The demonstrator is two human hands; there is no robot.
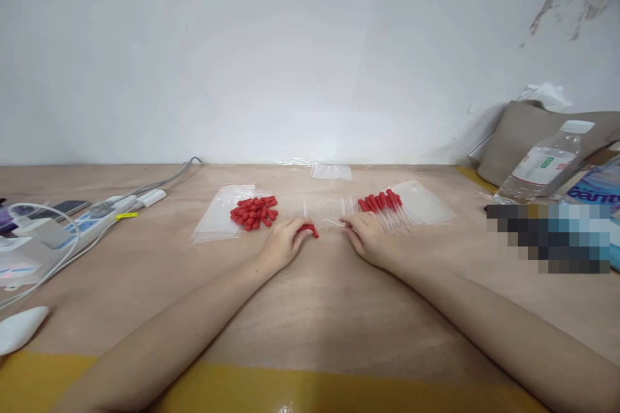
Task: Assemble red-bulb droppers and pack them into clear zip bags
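My left hand (283,242) is closed on a red rubber dropper bulb (310,228), which pokes out past the fingertips just above the table. Bent over the near right edge of a row of clear dropper tubes (317,206) is my right hand (365,235). Its fingertips touch the tubes, and the thumb stands apart from the index finger. To the left lies a heap of loose red bulbs (254,213). On the right, several droppers (387,206) lie side by side, red bulbs on clear tubes.
Clear bags (213,216) lie under the heap at left, more bags (421,203) at right, and a small bag (332,172) near the wall. A power strip (92,222) with cables and a white mouse (22,329) sit left. A water bottle (542,164) stands right.
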